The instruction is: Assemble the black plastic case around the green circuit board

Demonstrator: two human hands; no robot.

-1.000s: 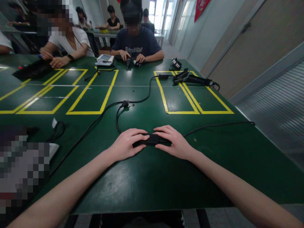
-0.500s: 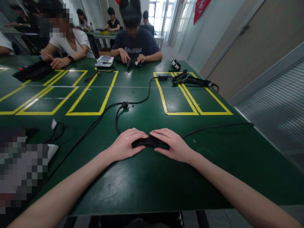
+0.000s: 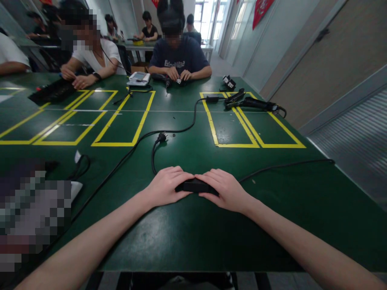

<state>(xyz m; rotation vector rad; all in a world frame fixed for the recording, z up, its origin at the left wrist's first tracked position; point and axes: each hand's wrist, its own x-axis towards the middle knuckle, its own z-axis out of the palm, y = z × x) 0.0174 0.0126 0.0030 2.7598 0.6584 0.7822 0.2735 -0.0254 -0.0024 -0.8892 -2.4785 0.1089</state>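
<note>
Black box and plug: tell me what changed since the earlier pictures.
The left hand and right hand closed in on the black box, fingertips now meeting. The plug shifted slightly toward the wearer, back from the long cable. Both hands kept hold.

Black cord box [image 3: 196, 185]: two — pronged plug [image 3: 162, 137]: one — drill [image 3: 167, 82]: one, white device [image 3: 139, 78]: one, green table [image 3: 187, 237]: one.
</note>
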